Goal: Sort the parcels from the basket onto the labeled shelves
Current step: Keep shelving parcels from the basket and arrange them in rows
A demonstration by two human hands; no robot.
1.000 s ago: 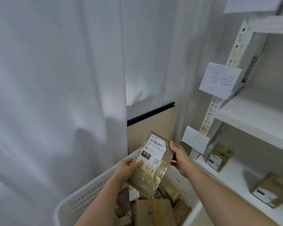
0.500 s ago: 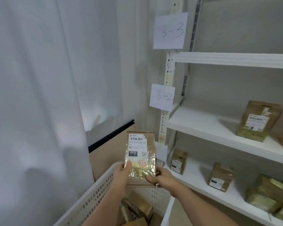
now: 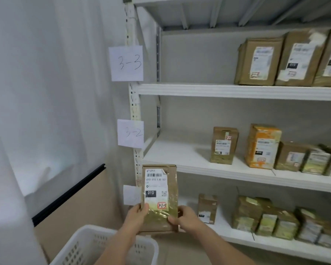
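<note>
**Parcel marked 3-2-5 in both hands, facing the shelving**

The parcel point(image 3: 159, 197) is held upright in front of the shelving's left post, above the far rim of the white basket point(image 3: 88, 243). Left hand point(image 3: 137, 215) pinches its lower left edge, thumb on the face; right hand point(image 3: 185, 219) grips the lower right corner, fingers curled round it.

Handling, my read: small flat cardboard box, stiff, probably light. The clear tape wrap looks glossy (could be slippery), so hold by the edges, not the taped face.

Destination is likely the 3-2 shelf point(image 3: 172, 159), tagged by the 3-2 label point(image 3: 130, 133) on the post. Its left end is bare; the nearest box point(image 3: 224, 145) stands well to the right. The 3-3 label point(image 3: 126, 63) marks the shelf above. Only obstruction: the post point(image 3: 135, 104) and the shelf's front lip directly behind the parcel.
</note>
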